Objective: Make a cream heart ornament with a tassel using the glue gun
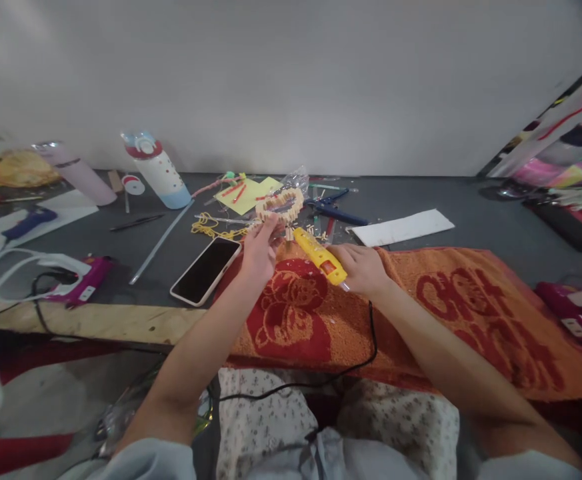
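My left hand [259, 252] is closed on the near edge of a small heart-shaped frame of wooden sticks [281, 205], holding it up above the table. My right hand [362, 268] grips a yellow glue gun [319, 256]. The gun's nozzle points up and left at the lower edge of the frame. Its black cord [351, 370] runs down toward my lap. Both hands hover over an orange and red towel [471, 313] spread on the grey table.
A black phone [205, 270] lies left of my left hand. Behind are a yellow paper [249, 194], blue scissors [334, 209], a white sheet [403, 227], a spotted bottle [157, 168] and a pink bottle [81, 172]. A purple glue gun [85, 282] and white cable lie at left.
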Motion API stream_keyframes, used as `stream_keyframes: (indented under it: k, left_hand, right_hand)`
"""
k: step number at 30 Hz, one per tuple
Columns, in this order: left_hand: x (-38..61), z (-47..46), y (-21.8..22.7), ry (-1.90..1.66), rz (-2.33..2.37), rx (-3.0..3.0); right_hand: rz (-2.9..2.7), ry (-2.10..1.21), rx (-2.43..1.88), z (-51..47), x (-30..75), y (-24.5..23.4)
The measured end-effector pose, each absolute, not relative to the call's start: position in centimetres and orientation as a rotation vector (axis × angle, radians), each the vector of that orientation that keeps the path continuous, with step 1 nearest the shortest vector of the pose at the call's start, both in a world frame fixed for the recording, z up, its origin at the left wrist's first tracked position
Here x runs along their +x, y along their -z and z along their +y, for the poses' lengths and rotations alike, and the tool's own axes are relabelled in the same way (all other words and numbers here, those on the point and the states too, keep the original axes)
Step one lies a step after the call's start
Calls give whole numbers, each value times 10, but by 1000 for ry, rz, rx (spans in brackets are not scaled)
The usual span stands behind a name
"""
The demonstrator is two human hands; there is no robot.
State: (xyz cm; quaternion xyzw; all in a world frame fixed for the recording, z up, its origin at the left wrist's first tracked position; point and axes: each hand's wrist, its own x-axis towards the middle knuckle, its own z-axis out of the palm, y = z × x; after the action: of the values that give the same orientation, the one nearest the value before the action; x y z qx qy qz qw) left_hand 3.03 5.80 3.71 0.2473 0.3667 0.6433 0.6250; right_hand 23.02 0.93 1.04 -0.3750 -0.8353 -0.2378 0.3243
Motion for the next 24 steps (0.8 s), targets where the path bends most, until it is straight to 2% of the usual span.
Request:
stream_keyframes:
  k: [7, 24]
  left_hand:
    - [34, 55, -37, -1480, 856, 588]
    - [35, 56, -37, -1489, 893, 610]
  right_hand:
    - [-2152, 669, -949, 10, 229, -14]
    - [-2249, 466, -1108, 9, 231, -8]
